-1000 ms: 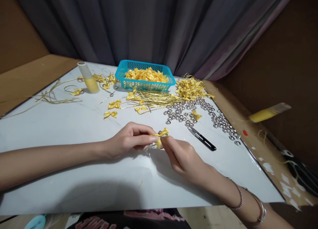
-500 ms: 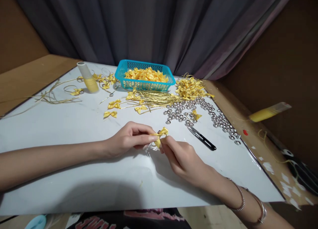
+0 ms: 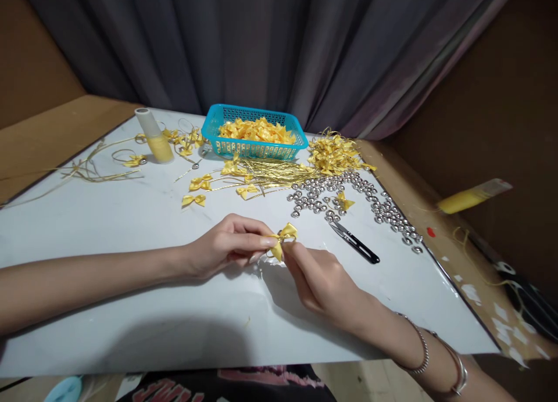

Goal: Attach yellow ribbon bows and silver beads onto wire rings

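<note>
Pinched between the fingers of my left hand (image 3: 231, 240) is a yellow ribbon bow (image 3: 276, 251) with a loop of gold cord around its middle. My right hand (image 3: 320, 277) meets it from the other side, thumb and forefinger closed at the cord loop. Both hands are just above the white tabletop, near its middle. Beyond the right hand lie black-handled thread snips (image 3: 357, 244), blades toward the back. Scattered behind them are many small silver beads (image 3: 311, 198), with one yellow bow (image 3: 344, 202) among them.
A blue basket (image 3: 257, 147) full of yellow bows stands at the back. Gold cords (image 3: 279, 173) lie before it, with a pile of corded bows (image 3: 333, 153) to their right. A yellow-filled bottle (image 3: 157, 140) stands at left; black scissors (image 3: 529, 303) lie beyond the right edge.
The gold cord loop now shows more plainly at the front of the bow. The fingers have shifted slightly; everything else lies as before.
</note>
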{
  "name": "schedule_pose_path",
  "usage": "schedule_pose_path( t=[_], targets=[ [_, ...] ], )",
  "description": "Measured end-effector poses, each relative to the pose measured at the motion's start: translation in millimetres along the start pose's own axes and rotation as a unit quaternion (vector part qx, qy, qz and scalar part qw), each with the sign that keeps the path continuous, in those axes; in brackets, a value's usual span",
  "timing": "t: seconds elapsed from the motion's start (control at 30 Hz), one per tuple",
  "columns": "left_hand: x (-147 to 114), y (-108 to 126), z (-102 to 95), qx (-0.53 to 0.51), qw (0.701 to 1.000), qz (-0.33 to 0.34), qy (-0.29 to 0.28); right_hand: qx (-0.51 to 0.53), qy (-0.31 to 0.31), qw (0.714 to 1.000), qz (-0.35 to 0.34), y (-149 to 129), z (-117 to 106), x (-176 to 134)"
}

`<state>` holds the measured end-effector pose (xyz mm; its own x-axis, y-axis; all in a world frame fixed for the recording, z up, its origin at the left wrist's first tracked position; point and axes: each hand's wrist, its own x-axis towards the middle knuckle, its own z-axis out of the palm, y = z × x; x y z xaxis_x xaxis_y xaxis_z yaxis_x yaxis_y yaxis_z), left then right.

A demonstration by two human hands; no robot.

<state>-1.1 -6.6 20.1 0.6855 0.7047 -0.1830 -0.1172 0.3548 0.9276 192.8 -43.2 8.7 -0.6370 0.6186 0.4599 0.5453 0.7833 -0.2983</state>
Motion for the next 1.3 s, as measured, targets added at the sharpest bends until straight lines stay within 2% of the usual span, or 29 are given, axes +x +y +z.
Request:
schedule_pose_path(
  t=[0.2,0.43,0.57,0.77,0.97,1.17,1.3],
  targets=[
    [2.3,-2.3,0.4,-0.053,0.998,-0.020,0.002,-0.034,0.019,0.999,-0.023,-0.4,0.3,2.1],
    [3.3,-3.1,-0.8,-0.072,0.997,-0.029,0.001,0.026,0.020,0.999,0.021,-3.6,3.6,-0.2],
    [4.1,-2.8,-0.5,-0.078,0.996,-0.030,-0.003,0.022,0.022,0.999,0.028,-5.5,3.5,0.4],
    [3.9,-1.7,0.2,-0.096,0.994,-0.048,0.002,-0.027,0.024,0.999,-0.006,-4.0,3.0,2.4],
    [4.9,-3.0,-1.8,-0.128,0.990,-0.060,-0.015,-0.072,0.020,0.997,-0.032,-1.9,0.8,4.4],
    [4.9,-3.1,-1.1,-0.151,0.986,-0.064,-0.028,-0.153,0.032,0.983,-0.096,0.3,-1.1,6.5],
    [5.5,-2.4,-1.1,-0.165,0.983,-0.069,-0.032,-0.176,0.038,0.978,-0.107,0.8,-1.5,7.7]
  ],
)
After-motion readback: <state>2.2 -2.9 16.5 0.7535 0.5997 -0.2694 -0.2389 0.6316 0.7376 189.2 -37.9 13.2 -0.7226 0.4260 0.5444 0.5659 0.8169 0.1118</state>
